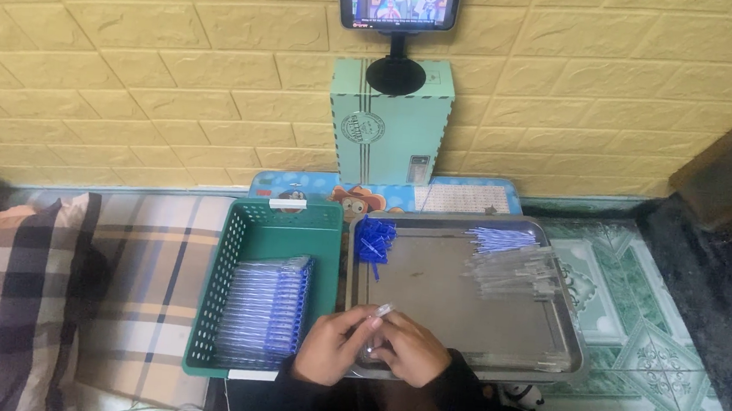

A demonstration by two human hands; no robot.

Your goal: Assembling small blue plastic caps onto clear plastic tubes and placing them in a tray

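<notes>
Both hands meet at the metal tray's (567, 331) near edge: left hand (332, 343) and right hand (409, 350) together pinch one clear tube (383, 311). The green basket (245, 240) of stacked tubes sits just left of that tray.

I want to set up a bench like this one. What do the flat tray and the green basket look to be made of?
The tray looks like stainless steel: dull grey sheen, thin rolled rim, rounded corners. The green basket looks like moulded plastic: even matte colour and walls pierced in a regular grid. Neither can be confirmed by sight alone.
</notes>
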